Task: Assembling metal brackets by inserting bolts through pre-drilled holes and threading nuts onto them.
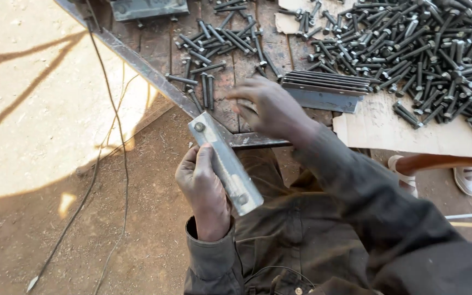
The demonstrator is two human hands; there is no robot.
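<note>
My left hand (205, 188) grips a flat grey metal bar (226, 164) with a bolt through each end, held slanted over my lap. My right hand (269, 106) hovers above the workbench edge with fingers spread, holding nothing I can see, closest to a few loose dark bolts (206, 87) on the wooden bench top. A stack of grey metal bars (326, 84) lies just right of that hand.
A large heap of dark bolts (427, 49) covers a cardboard sheet (378, 128) at the right. The bench's steel frame edge (137, 63) runs diagonally. Cables (105, 136) trail across the dirt floor at left. Another person's sandalled feet (438, 172) show at the right.
</note>
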